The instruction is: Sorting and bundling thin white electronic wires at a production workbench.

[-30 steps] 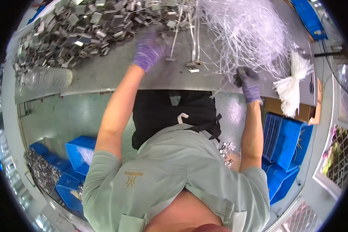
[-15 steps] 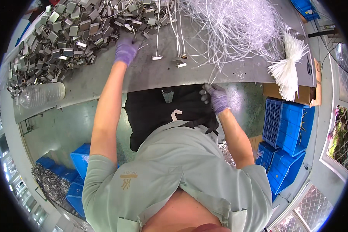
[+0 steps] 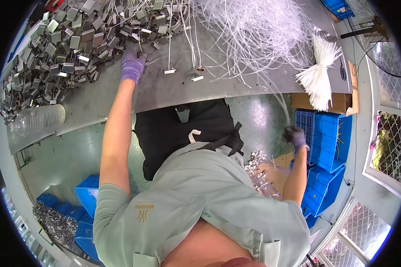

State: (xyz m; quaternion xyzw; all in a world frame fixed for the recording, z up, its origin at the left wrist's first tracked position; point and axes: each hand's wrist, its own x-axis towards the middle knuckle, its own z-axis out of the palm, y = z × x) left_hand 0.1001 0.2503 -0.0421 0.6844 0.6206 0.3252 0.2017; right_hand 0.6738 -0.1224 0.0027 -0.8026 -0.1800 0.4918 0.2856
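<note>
My left hand (image 3: 132,66), in a purple glove, rests on the grey table at the edge of a heap of small metal-cased parts (image 3: 74,41). Its fingers look apart, though the tips are hard to make out; a thin little piece (image 3: 153,61) lies by the thumb. Off the table's front edge at the right, my gloved right hand (image 3: 296,136) is blurred by motion, closed on pale translucent strands (image 3: 284,107). These run up toward a big tangle of clear strands (image 3: 254,33). White leads with small plugs (image 3: 169,71) lie between the heap and the tangle.
A tied white bundle (image 3: 321,73) lies at the table's right end, above a cardboard box (image 3: 338,102). Blue crates (image 3: 332,140) stand below it. A clear plastic bottle (image 3: 40,120) lies at the table's left. Small metal parts (image 3: 258,171) sit by my right side.
My right hand has moved from the table's front edge out to the right and toward me, drawing strands along. The left hand stays by the heap. The whole view has shifted slightly.
</note>
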